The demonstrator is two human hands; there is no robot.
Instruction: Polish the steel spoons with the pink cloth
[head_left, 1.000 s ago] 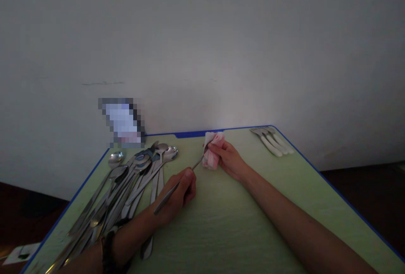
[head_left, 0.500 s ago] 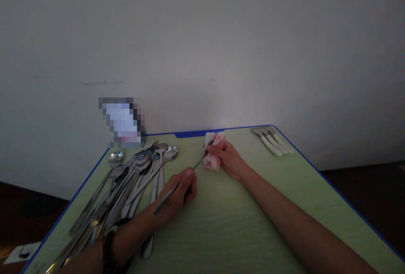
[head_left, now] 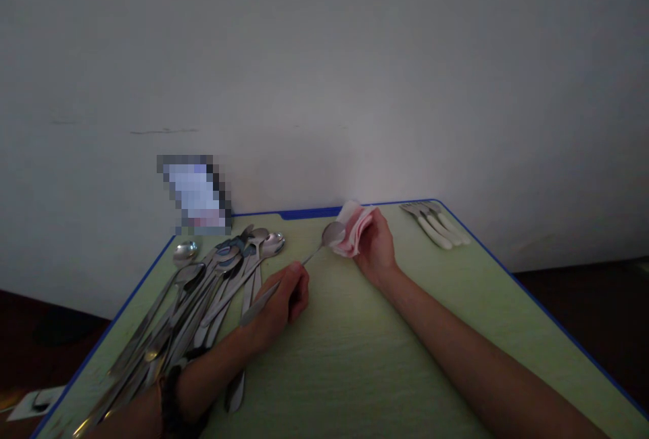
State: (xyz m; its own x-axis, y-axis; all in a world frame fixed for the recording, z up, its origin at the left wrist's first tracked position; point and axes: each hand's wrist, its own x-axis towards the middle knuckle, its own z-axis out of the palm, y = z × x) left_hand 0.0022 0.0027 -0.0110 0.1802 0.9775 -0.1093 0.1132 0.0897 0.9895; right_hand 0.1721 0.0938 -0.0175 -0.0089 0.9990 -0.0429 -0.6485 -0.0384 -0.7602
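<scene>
My left hand [head_left: 284,297] is closed round the handle of a long metal spoon [head_left: 314,251], whose bowl points up and away toward the wall. Just right of the bowl, my right hand [head_left: 378,246] grips a crumpled pink and white cloth [head_left: 353,230], which touches the bowl's edge. Both forearms rest on a pale green table [head_left: 365,358] with a blue rim. I wear a dark band on my left wrist.
A heap of several long metal spoons [head_left: 203,297] lies along the table's left side. Several forks with white handles [head_left: 436,224] lie at the far right corner. A white wall stands right behind the table. A blurred-out object [head_left: 195,194] sits at the far left.
The cloth has come off the spoon's bowl, which now shows bare. My right hand has shifted right and back with the cloth; my left hand has edged slightly left.
</scene>
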